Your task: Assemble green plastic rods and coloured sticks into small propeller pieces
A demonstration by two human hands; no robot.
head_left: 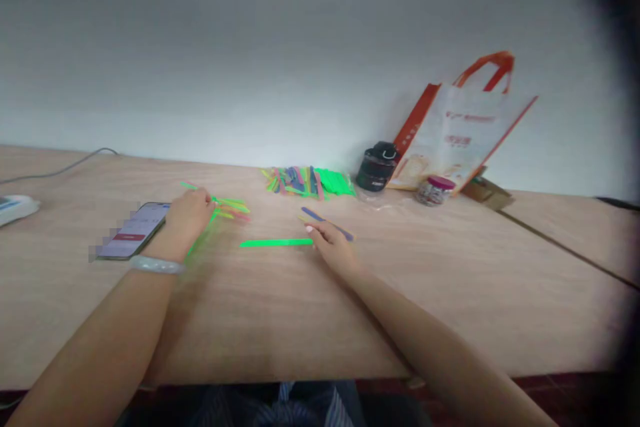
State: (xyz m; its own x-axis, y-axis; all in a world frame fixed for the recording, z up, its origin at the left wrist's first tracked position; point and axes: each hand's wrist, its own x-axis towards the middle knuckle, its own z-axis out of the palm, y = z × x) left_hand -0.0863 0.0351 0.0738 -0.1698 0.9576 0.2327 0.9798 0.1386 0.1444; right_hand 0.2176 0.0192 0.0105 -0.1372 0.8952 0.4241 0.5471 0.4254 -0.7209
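Observation:
My left hand [187, 213] is closed round a fan of coloured craft sticks [227, 207], mostly green and yellow, held just above the wooden table [280, 307]. My right hand [333, 243] rests on the table, its fingertips pinching the right end of a single green stick [275, 243] that lies flat. A blue stick [327, 222] and a yellowish one lie just behind that hand. A loose pile of coloured sticks [310, 181] sits further back near the wall. A pale bangle [156, 265] is on my left wrist.
A phone [135, 230] lies face up left of my left hand. At the back right stand a black round container [377, 167], a small jar with a pink lid [435, 190], an orange-and-white bag [460, 130] and a cardboard box [487, 192]. A white device [15, 208] and cable sit far left.

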